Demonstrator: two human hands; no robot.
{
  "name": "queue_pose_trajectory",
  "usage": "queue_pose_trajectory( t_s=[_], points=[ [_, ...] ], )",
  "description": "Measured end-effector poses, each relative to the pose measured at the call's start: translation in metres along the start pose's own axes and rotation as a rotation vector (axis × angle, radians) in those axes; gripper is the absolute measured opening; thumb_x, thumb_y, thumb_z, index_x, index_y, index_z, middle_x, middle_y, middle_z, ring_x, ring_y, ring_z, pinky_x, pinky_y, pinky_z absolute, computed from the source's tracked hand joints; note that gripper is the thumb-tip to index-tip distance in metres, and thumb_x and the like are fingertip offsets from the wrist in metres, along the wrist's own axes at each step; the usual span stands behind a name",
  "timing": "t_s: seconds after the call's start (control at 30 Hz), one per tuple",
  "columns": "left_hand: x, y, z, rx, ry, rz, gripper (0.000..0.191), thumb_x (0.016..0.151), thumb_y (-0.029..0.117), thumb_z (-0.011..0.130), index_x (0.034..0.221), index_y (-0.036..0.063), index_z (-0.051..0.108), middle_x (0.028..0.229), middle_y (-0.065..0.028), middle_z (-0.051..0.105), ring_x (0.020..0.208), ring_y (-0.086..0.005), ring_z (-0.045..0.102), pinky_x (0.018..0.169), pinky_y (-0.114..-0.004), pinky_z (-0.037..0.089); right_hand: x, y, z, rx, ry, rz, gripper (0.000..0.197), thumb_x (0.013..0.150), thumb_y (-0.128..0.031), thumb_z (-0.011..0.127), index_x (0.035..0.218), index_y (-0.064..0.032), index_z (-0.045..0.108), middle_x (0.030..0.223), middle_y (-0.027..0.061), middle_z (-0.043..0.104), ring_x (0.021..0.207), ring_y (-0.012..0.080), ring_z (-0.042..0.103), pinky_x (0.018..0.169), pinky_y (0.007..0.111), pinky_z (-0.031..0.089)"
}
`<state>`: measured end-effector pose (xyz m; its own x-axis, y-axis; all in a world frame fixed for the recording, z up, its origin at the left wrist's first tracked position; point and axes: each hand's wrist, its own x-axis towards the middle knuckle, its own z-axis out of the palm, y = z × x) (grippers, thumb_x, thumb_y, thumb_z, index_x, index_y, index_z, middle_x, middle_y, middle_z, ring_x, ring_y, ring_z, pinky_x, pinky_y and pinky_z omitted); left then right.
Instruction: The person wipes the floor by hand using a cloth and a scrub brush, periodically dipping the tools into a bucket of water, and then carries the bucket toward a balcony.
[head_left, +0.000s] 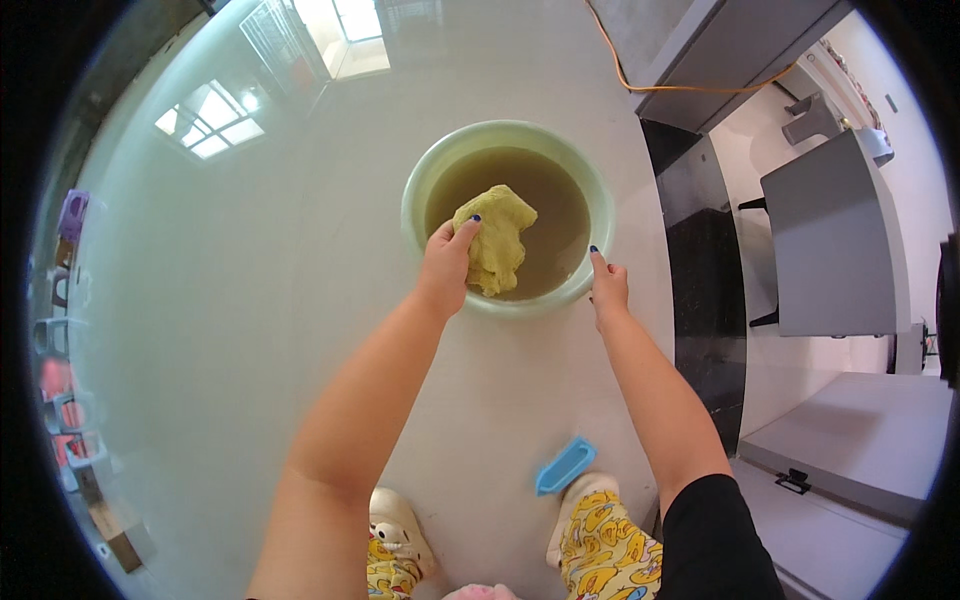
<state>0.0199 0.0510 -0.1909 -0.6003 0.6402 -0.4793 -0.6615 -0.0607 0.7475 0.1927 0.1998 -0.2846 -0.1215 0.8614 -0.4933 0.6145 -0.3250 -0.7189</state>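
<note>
A pale green plastic basin (508, 309) rests on the floor in front of me, holding murky brown water (559, 225). My left hand (448, 262) grips a wet yellow-green cloth (499, 236) by its left side, thumb on top. The bunched cloth is over the water; whether its lower end touches the surface I cannot tell. At the basin's right side, my right hand (611, 285) grasps the rim, thumb up and the other fingers mostly hidden.
A blue plastic scrubbing brush (565, 466) lies by my right shoe (585, 495). To the right, a black threshold strip (709, 300) borders the glossy floor, with a grey table (836, 240) beyond. An orange cable (619, 64) runs top right. Several plastic stools (52, 337) line the far left.
</note>
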Motion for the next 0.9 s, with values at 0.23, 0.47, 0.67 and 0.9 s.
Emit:
queue_pose_trajectory(
  t_s=[0.23,0.47,0.67,0.9],
  points=[
    [0.055,-0.007,-0.002,1.117,0.026,0.076,0.027,0.080,0.026,0.058,0.096,0.0048,0.054,0.087,-0.0074,0.057,0.075,-0.0188,0.053,0.067,-0.029,0.044,0.037,-0.033,-0.016,0.028,-0.093,-0.110,0.060,0.073,-0.041,0.061,0.112,-0.0005,0.042,0.108,0.0152,0.052,0.096,0.0242,0.051,0.083,0.033,0.040],
    [0.080,-0.007,-0.080,1.591,0.820,0.871,0.044,0.077,0.031,0.059,0.105,-0.0013,0.052,0.091,-0.0158,0.059,0.085,-0.0293,0.057,0.075,-0.036,0.043,0.072,-0.058,-0.004,-0.068,-0.049,-0.195,0.056,0.070,-0.034,0.064,0.109,0.0001,0.044,0.098,0.0165,0.057,0.089,0.0276,0.056,0.079,0.035,0.043],
    [0.079,-0.010,-0.093,0.845,0.439,0.085,0.032,0.077,0.026,0.057,0.091,-0.0036,0.055,0.080,-0.0123,0.058,0.074,-0.0213,0.054,0.066,-0.034,0.042,0.091,-0.046,0.001,-0.222,0.100,-0.330,0.031,0.073,-0.021,0.062,0.091,0.0018,0.051,0.090,0.0196,0.058,0.086,0.0315,0.056,0.075,0.038,0.043],
    [0.037,-0.014,-0.101,0.820,0.427,0.148,0.019,0.078,0.015,0.053,0.073,-0.0018,0.047,0.064,-0.0055,0.046,0.058,-0.0132,0.041,0.053,-0.032,0.036,0.043,-0.036,-0.020,-0.161,0.064,-0.317,0.024,0.074,-0.016,0.060,0.087,0.0023,0.051,0.084,0.0182,0.058,0.078,0.0301,0.057,0.070,0.036,0.043]
  ],
)
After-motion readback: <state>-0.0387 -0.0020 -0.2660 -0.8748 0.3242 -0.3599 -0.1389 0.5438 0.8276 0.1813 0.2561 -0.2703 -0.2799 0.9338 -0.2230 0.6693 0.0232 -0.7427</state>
